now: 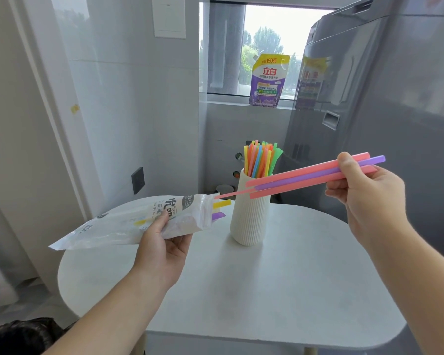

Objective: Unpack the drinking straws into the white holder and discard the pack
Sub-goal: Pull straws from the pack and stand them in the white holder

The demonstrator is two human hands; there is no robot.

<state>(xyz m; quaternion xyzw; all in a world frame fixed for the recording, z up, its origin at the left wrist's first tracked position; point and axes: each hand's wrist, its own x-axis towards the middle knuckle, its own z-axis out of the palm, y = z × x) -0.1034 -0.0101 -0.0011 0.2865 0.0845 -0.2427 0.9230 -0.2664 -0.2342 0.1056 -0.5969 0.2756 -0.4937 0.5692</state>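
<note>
Left hand (162, 244) grips the pack (123, 224), right hand (364, 193) pinches pink and purple straws (305, 175) near the white holder (249, 219).

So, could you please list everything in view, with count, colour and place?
holder: one, white, ribbed, on the table.
holder straws: many, mixed colours, upright in the holder.
held straws: a few, pink and purple, in the right grip, across the holder's front.
pack: one, white and clear, in the left grip, left of the holder.
pack straws: two tips, yellow and purple, poking from the pack's mouth.
table: one, white, rounded, below both arms.
pouch: one, purple and yellow, on the window sill.
fridge: one, grey, at right.
socket: one, black, on the left wall.
left grip: one, bare hand, round the pack.
right grip: one, bare hand, pinching the held straws.
</note>
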